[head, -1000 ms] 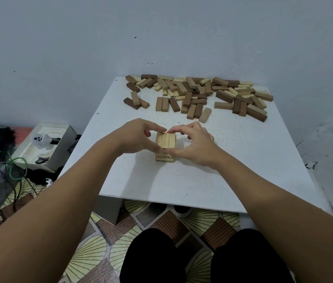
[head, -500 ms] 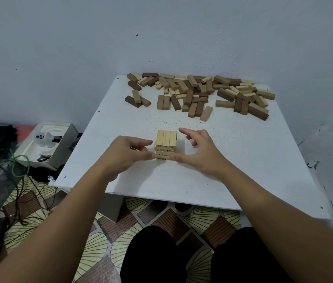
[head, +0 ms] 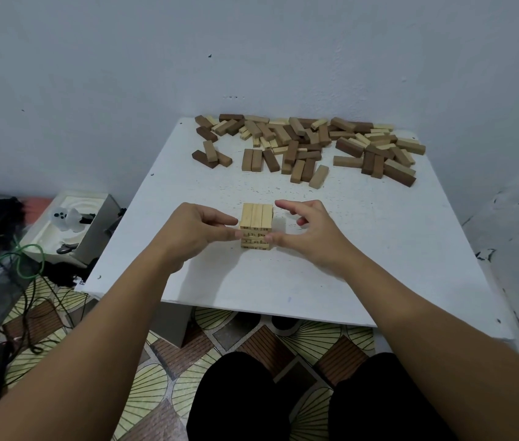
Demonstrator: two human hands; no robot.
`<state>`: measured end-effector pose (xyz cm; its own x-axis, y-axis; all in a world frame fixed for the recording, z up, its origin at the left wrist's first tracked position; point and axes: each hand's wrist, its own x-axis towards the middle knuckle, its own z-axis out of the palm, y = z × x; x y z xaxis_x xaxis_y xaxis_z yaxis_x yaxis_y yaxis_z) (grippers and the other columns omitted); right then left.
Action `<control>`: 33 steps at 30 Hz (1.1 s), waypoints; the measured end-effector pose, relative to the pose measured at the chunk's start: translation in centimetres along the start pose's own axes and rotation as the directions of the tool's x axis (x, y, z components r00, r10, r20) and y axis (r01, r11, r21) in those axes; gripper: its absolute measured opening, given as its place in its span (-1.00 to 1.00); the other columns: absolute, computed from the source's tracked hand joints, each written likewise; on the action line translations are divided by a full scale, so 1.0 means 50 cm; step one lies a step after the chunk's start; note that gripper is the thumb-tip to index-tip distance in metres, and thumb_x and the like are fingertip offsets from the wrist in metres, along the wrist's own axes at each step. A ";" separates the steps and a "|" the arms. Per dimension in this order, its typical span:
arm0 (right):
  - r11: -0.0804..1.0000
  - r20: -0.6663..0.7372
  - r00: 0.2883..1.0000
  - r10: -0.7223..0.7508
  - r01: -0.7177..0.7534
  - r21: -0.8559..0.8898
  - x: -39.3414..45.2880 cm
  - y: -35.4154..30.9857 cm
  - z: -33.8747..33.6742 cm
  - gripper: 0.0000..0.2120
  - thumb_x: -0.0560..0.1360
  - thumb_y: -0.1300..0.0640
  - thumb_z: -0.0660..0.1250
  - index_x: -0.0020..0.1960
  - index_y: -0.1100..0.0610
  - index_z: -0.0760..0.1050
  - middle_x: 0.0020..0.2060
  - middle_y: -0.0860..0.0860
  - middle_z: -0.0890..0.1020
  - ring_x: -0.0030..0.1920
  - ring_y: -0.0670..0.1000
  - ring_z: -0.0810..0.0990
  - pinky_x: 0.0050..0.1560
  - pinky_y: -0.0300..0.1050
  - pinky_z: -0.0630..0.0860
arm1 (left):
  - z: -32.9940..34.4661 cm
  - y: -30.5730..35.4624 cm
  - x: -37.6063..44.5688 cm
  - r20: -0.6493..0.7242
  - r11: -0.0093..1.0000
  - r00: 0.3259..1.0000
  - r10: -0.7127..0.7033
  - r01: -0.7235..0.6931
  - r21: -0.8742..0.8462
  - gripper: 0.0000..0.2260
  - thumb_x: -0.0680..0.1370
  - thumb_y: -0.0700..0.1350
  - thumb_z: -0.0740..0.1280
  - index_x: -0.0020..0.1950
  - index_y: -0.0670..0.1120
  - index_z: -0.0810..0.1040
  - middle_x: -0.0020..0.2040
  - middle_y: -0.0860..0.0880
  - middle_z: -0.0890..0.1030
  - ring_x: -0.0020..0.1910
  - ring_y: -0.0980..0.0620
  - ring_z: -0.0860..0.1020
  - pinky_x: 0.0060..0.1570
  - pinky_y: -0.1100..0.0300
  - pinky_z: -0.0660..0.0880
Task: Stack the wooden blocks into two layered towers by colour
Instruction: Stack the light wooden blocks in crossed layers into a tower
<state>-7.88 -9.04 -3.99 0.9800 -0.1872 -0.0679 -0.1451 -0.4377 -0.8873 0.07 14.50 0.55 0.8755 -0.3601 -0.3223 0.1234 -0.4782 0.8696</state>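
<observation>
Near the front middle of the white desk (head: 379, 243) stands a short pale tower (head: 256, 225), several layers high, its top layer three light blocks side by side. The left hand (head: 199, 232) has its fingertips against the tower's left face and the right hand (head: 310, 232) has its thumb tip at the lower right edge, other fingers spread loose above; neither hand grips a block, both seem to be squaring the stack. The danger, as I judge it, is uneven pressure: a harder push from one side could slide a layer askew or tip the whole tower. Pulling a hand away carelessly could also drag a top block off. At the far edge lies the mixed pile of loose blocks (head: 309, 144), dark and light together, so a wrong-colour pick is another likely slip.
</observation>
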 end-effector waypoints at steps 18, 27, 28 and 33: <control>1.000 -0.016 1.000 -0.023 0.023 -0.018 0.008 0.006 0.010 -0.30 0.35 -0.16 0.63 0.44 -0.22 0.49 0.16 -0.14 0.38 0.21 -0.04 0.39 0.27 -0.06 0.47 | 0.009 -0.001 0.002 0.002 1.000 1.000 0.020 -0.020 -0.014 -0.85 0.43 -0.13 0.62 -0.02 -0.08 0.78 -0.07 -0.02 0.76 0.07 0.04 0.65 0.11 0.17 0.53; 0.999 0.013 0.999 -0.036 0.036 0.010 0.006 0.005 0.005 -0.27 0.34 -0.22 0.61 0.45 -0.33 0.43 0.20 -0.14 0.36 0.21 -0.09 0.38 0.28 -0.03 0.47 | -0.011 0.008 0.010 0.076 0.999 0.996 0.037 -0.037 -0.001 -0.40 0.36 -0.12 0.66 0.37 0.09 0.60 0.00 -0.16 0.63 0.08 -0.05 0.61 0.19 0.02 0.55; 0.999 0.019 0.999 -0.035 0.035 0.014 0.006 0.003 0.005 -0.27 0.33 -0.23 0.61 0.44 -0.35 0.43 0.20 -0.15 0.36 0.22 -0.07 0.38 0.27 -0.03 0.47 | -0.011 0.013 0.013 0.093 0.999 0.995 0.038 -0.040 0.017 -0.36 0.37 -0.11 0.66 0.41 0.13 0.58 0.02 -0.13 0.60 0.10 -0.05 0.58 0.19 0.01 0.54; 0.998 0.031 0.999 -0.028 0.027 0.048 0.009 -0.005 0.004 -0.32 0.32 -0.26 0.60 0.39 -0.33 0.48 0.20 -0.13 0.36 0.22 -0.11 0.36 0.23 -0.06 0.46 | -0.009 0.042 0.028 0.166 0.994 0.985 0.052 -0.067 0.084 -0.37 0.40 -0.12 0.64 0.43 0.16 0.57 0.08 -0.11 0.56 0.05 0.04 0.54 -0.03 0.20 0.47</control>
<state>-7.36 -8.82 -3.89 0.9874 -0.1478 -0.0568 -0.1121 -0.3994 -0.9099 1.79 13.36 2.10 0.7909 -0.5125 -0.3344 0.0251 -0.5189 0.8545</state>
